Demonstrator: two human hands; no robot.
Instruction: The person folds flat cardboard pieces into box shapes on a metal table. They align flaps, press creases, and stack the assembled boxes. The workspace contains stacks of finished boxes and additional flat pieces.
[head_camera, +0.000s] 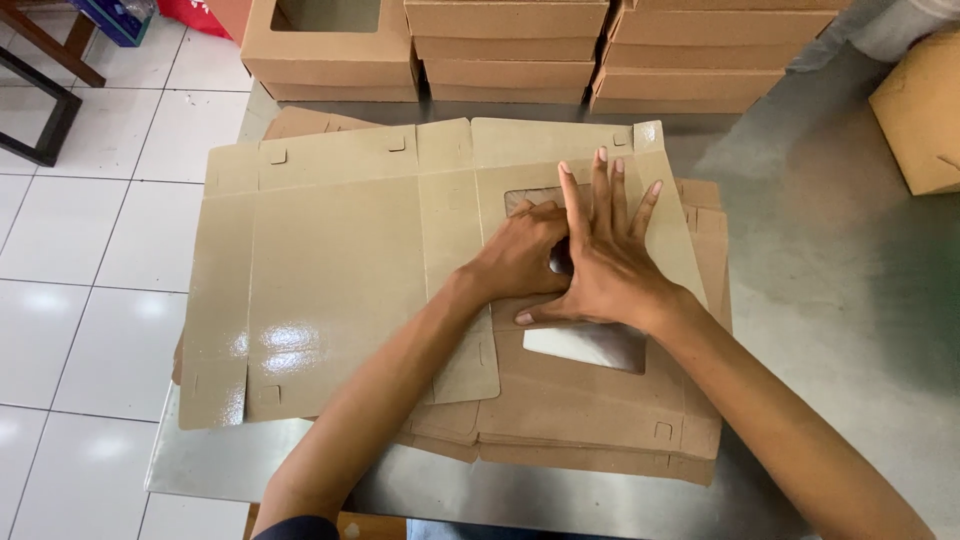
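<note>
- Your right hand (610, 265) lies flat with fingers spread wide, palm pressing down on the window panel of the flat box blank (330, 270); it grips nothing;
- Your left hand (520, 255) is curled, fingertips tucked at the edge of the window cut-out (530, 197), just beside and partly under your right palm; whether it pinches anything there you cannot tell;
- The blank lies opened out, glossy pale side up, on top of a stack of unfolded brown blanks (600, 420) on the steel table (850, 300);
- Judging by how it lies, no wall is raised and no tab locked; the folding looks barely begun, with creasing, raising the sides and tucking left;
- Beyond the blank, finished windowed boxes (330, 50) and closed ones (510, 50) stand stacked at the table's far edge; another brown box (925, 110) sits at the right.
</note>
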